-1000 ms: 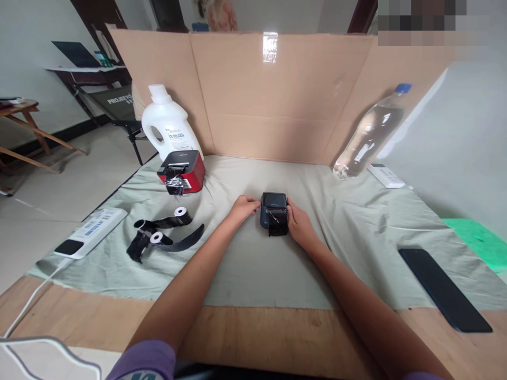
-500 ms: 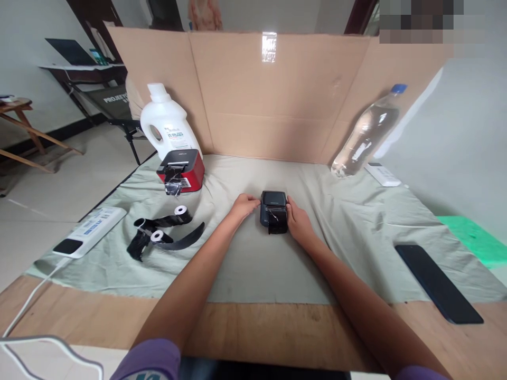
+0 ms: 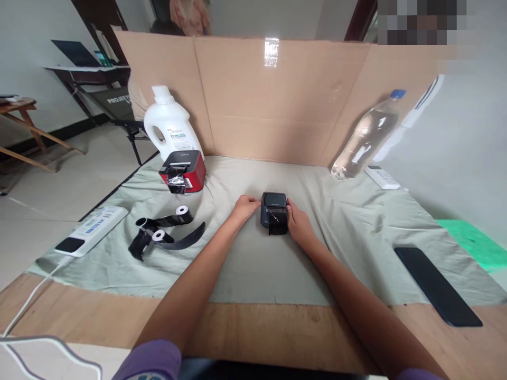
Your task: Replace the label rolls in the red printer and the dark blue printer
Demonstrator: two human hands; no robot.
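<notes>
A small black portable printer [image 3: 274, 199] rests on the grey-green cloth in front of me, with a glossy black strip [image 3: 278, 221] hanging over its front. My left hand [image 3: 245, 206] pinches its left edge near the top with thumb and fingertips. Along the right side, my right hand [image 3: 298, 217] presses its fingers against the casing, so both hands hold it from either side. Farther left stands a red and black printer [image 3: 194, 171], also with a black strip at its front. Several black strips and small rolls [image 3: 182, 212] lie loosely nearer to me.
Behind the cloth stands a cardboard screen [image 3: 277, 105]. A white jug [image 3: 174, 124] leans at the back left, a water bottle [image 3: 366, 137] at the back right. A white power strip [image 3: 93, 232] lies left, a dark phone [image 3: 438, 285] right. A person [image 3: 190, 16] is beyond the screen.
The camera view has tilted slightly, and the person behind the screen has shifted left. My hands keep the same hold on the black printer, which stays in place.
</notes>
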